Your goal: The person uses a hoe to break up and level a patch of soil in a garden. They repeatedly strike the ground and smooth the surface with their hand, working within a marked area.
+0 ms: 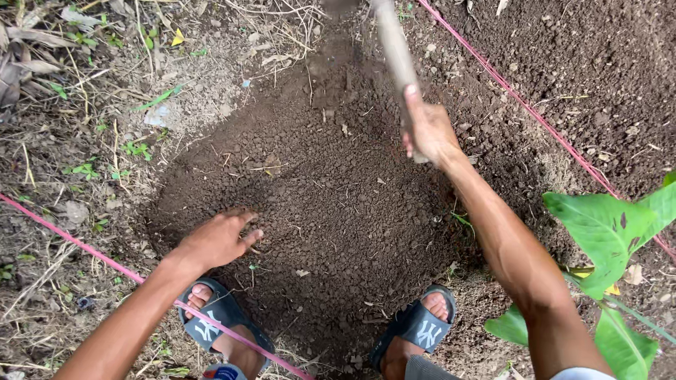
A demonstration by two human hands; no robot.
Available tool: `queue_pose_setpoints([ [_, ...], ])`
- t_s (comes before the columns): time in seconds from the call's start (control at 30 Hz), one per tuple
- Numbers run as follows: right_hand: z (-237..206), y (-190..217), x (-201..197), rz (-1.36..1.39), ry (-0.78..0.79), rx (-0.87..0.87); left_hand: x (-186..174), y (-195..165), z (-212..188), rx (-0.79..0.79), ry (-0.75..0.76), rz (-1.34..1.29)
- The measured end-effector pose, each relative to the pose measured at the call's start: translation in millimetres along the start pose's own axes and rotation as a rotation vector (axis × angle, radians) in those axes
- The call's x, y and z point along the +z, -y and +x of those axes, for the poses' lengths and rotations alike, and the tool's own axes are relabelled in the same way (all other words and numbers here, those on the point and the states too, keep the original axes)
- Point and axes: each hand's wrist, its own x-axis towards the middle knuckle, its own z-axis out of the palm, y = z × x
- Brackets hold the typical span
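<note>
Wooden handle runs from the top edge down and slightly to the right, nearly upright in the view, its upper end blurred; it looks pale and worn. On the left, the left hand rests on the dark soil, fingers a little apart. The right hand has its fingers clamped around the handle's lower end.

Ground: you stand on loose dark crumbly soil, darker patch at centre. Pink string runs across it upper right; 2nd pink string lower left. Dry leaves & straw w/ small weeds at left edge. Your sandals rest on the soil.
</note>
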Motion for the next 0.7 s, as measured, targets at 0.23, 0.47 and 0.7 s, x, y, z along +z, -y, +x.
queue_pose_setpoints([
  [0.23,14,-32,27,0.043,-0.209,-0.394,-9,-7,4,-0.041,0.014,-0.008],
  [0.47,-22,-41,12,-0.067,-0.036,0.111,-6,-18,15,-0.013,0.074,0.062],
  [0.7,0,-47,9,0.247,-0.243,-0.791,-1,-20,23,0.024,-0.01,0.045],
])
